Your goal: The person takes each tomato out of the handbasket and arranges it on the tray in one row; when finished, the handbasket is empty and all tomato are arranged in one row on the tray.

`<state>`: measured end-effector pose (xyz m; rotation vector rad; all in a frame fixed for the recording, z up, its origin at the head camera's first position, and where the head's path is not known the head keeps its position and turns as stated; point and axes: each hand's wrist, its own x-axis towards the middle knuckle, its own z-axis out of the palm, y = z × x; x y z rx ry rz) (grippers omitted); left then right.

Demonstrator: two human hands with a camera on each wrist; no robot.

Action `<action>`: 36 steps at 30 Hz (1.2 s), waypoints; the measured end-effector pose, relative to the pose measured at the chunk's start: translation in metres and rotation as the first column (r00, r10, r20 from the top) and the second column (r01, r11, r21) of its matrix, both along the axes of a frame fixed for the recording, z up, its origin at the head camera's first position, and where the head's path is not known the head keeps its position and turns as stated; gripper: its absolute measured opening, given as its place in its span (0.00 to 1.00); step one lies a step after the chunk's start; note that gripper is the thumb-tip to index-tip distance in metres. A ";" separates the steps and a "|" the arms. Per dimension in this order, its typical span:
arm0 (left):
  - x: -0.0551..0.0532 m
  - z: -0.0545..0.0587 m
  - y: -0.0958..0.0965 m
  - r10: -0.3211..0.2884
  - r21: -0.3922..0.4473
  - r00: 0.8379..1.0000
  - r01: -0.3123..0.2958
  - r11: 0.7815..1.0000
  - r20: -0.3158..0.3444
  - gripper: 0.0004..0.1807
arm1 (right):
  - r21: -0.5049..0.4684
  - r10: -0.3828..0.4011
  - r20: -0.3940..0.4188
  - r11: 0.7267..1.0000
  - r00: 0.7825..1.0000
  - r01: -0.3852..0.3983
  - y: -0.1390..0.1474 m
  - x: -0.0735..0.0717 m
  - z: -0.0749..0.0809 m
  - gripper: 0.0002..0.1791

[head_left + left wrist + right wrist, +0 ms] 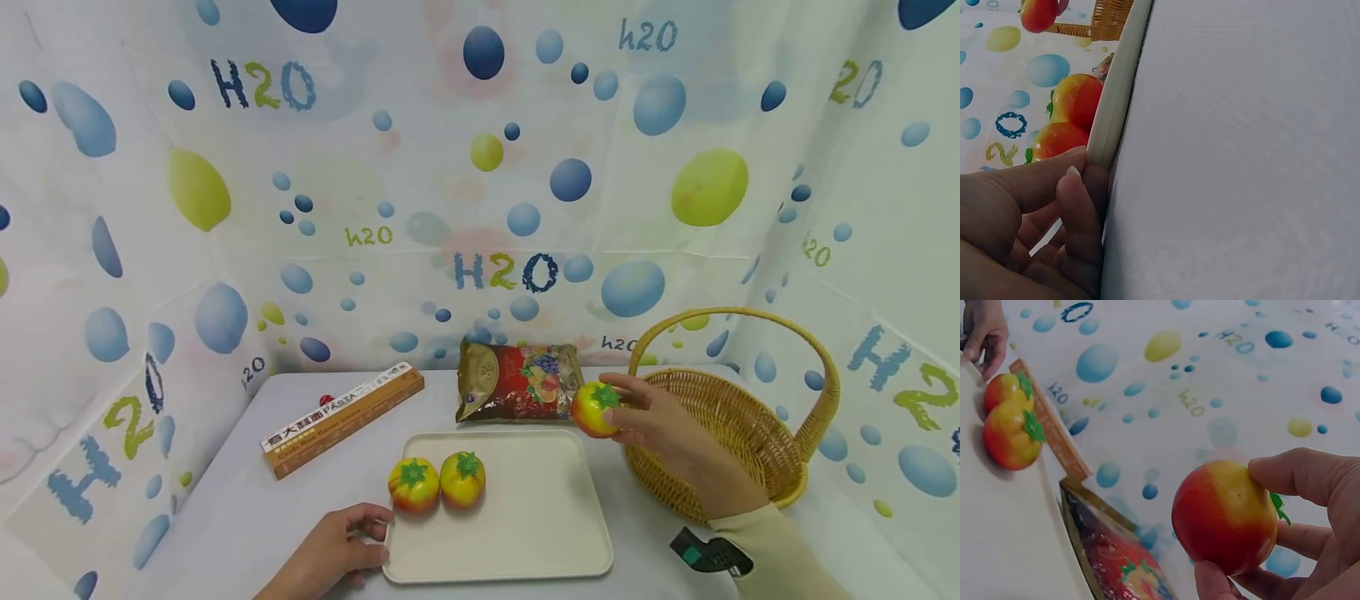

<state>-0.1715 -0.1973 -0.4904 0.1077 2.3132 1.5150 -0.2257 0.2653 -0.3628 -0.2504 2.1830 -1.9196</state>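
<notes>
My right hand (648, 421) holds a red-and-yellow persimmon (595, 409) with a green leafy top, raised between the tray and the wicker basket. In the right wrist view, thumb and fingers grip this persimmon (1225, 515) from the sides. Two similar persimmons, a left one (413, 486) and a right one (462, 479), sit side by side at the left of the cream tray (525, 533). At the tray's left edge, my left hand (341, 546) pinches the rim. The left wrist view shows its fingertips right at the tray's rim (1119, 87).
The wicker basket (705, 400) with a tall handle stands right of the tray, partly behind my right forearm. Behind the tray lies a red-and-gold packet (517, 383). A long pasta box (341, 418) lies slanted at back left. Printed curtains surround the white table (225, 500).
</notes>
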 end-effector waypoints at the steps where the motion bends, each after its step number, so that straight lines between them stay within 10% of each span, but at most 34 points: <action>1: 0.000 0.000 0.000 -0.001 0.002 1.000 0.001 1.000 -0.002 0.26 | -0.001 -0.002 0.002 1.000 1.000 0.002 -0.005 -0.001 -0.001 0.39; 36: 0.000 0.002 0.000 -0.009 0.007 1.000 0.009 1.000 -0.004 0.25 | 0.032 0.137 0.166 0.989 0.977 -0.144 -0.094 -0.017 -0.078 0.40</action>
